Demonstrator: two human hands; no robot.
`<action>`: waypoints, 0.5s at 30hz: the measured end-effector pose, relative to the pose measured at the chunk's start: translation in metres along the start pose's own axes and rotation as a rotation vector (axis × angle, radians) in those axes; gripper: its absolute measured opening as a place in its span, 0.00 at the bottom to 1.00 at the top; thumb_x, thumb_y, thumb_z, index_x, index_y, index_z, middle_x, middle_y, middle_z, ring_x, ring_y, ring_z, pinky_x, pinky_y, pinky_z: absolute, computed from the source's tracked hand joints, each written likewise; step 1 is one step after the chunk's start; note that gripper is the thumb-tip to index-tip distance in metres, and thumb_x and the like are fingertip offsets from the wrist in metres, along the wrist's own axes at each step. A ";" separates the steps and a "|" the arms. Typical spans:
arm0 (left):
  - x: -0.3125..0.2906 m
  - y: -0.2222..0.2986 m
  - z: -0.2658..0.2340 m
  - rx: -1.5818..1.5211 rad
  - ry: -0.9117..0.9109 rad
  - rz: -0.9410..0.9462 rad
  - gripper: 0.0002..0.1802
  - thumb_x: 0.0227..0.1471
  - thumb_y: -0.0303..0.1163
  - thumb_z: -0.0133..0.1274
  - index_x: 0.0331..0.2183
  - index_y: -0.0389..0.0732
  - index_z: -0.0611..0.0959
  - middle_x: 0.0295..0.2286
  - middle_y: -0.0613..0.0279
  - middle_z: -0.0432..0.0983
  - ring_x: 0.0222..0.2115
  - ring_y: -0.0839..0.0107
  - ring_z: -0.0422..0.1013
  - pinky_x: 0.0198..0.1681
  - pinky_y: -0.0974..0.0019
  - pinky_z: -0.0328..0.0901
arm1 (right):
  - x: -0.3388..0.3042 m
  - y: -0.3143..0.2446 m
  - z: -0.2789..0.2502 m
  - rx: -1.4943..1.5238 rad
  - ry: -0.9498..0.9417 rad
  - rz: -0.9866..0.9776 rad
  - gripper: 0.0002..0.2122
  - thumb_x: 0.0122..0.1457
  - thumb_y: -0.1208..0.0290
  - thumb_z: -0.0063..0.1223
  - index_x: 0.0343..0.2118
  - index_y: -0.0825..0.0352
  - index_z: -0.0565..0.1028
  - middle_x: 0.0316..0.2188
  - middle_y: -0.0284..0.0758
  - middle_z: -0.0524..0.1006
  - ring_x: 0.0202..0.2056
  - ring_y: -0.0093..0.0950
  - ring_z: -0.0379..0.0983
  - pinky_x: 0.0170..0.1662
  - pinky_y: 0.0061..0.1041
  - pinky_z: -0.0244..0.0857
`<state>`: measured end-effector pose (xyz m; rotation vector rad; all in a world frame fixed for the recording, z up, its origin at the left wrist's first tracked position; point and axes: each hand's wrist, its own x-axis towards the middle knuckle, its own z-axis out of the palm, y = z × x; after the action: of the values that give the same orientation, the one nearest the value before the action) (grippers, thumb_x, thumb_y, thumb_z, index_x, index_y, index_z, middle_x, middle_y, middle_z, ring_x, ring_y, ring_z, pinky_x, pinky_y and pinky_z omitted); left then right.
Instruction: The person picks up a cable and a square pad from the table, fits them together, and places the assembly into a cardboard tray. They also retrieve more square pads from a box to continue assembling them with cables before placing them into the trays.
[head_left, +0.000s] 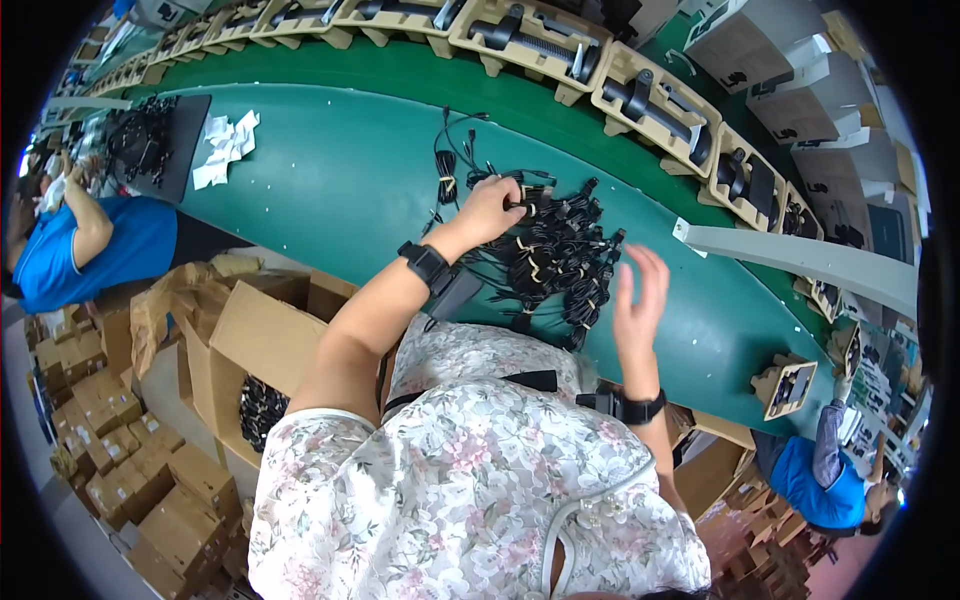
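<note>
A heap of black cables [560,250], tied in small coils with pale ties, lies on the green table before me. At the heap's far left side, my left hand [487,213] is closed, its thumb and fingers curled round part of a black cable; the grip itself is partly hidden. My right hand [642,300] hovers just off the heap's right edge, fingers apart and holding nothing. One tied cable coil [446,182] sits slightly apart, beyond my left wrist. Both wrists wear black bands.
Moulded cardboard trays [535,48] with black devices line the far side. White papers [228,148] and another cable pile [140,140] are at far left. An open carton [262,335] stands left of me. A grey beam [800,262] juts in from the right. Co-workers in blue sit on both sides.
</note>
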<state>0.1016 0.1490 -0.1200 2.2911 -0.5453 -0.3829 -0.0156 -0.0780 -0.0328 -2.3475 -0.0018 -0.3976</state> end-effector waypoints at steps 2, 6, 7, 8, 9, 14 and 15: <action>-0.013 0.023 -0.031 -0.215 0.102 0.001 0.11 0.42 0.30 0.56 0.29 0.38 0.72 0.22 0.60 0.72 0.24 0.62 0.69 0.29 0.67 0.63 | 0.046 -0.050 0.018 -0.174 -0.155 -0.331 0.18 0.52 0.73 0.49 0.47 0.68 0.65 0.42 0.41 0.70 0.44 0.34 0.66 0.45 0.29 0.60; -0.013 0.059 -0.077 -0.405 0.112 0.283 0.09 0.47 0.29 0.53 0.31 0.37 0.72 0.24 0.60 0.72 0.24 0.65 0.69 0.29 0.68 0.64 | 0.074 -0.066 0.058 -0.177 -0.371 -0.273 0.19 0.52 0.70 0.51 0.47 0.68 0.65 0.35 0.39 0.73 0.37 0.33 0.70 0.40 0.29 0.63; -0.013 0.056 -0.081 -0.409 0.111 0.295 0.09 0.47 0.29 0.53 0.31 0.37 0.72 0.24 0.60 0.72 0.24 0.65 0.69 0.29 0.68 0.64 | 0.078 -0.068 0.064 -0.128 -0.446 -0.196 0.18 0.53 0.69 0.51 0.46 0.67 0.65 0.32 0.38 0.75 0.34 0.32 0.71 0.38 0.28 0.64; -0.012 0.053 -0.086 -0.578 -0.001 0.190 0.08 0.49 0.31 0.51 0.31 0.37 0.72 0.25 0.61 0.72 0.24 0.67 0.69 0.28 0.69 0.64 | 0.082 -0.069 0.063 -0.139 -0.439 -0.193 0.18 0.53 0.69 0.51 0.46 0.67 0.65 0.32 0.38 0.75 0.34 0.32 0.71 0.38 0.28 0.64; -0.013 0.049 -0.089 -0.744 -0.107 0.076 0.09 0.51 0.32 0.49 0.32 0.37 0.72 0.26 0.61 0.72 0.23 0.70 0.69 0.27 0.70 0.64 | 0.088 -0.072 0.058 0.049 -0.415 0.063 0.17 0.55 0.67 0.48 0.46 0.68 0.65 0.32 0.38 0.75 0.34 0.31 0.71 0.37 0.28 0.64; -0.013 0.016 -0.084 -0.860 -0.466 -0.062 0.15 0.57 0.40 0.39 0.36 0.38 0.70 0.26 0.64 0.70 0.22 0.78 0.66 0.23 0.75 0.62 | 0.097 -0.074 0.043 0.946 -0.146 0.804 0.16 0.59 0.64 0.43 0.46 0.69 0.65 0.35 0.39 0.74 0.37 0.31 0.71 0.41 0.28 0.62; -0.009 0.024 -0.076 -0.865 -0.474 -0.047 0.15 0.57 0.40 0.39 0.36 0.38 0.70 0.26 0.64 0.70 0.22 0.78 0.66 0.23 0.75 0.62 | 0.093 -0.073 0.046 1.041 -0.122 0.811 0.16 0.59 0.64 0.42 0.46 0.69 0.65 0.36 0.39 0.74 0.38 0.31 0.70 0.43 0.28 0.61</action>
<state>0.1193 0.1839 -0.0496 1.3747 -0.4297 -0.9814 0.0778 -0.0045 0.0118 -1.1858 0.5337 0.1500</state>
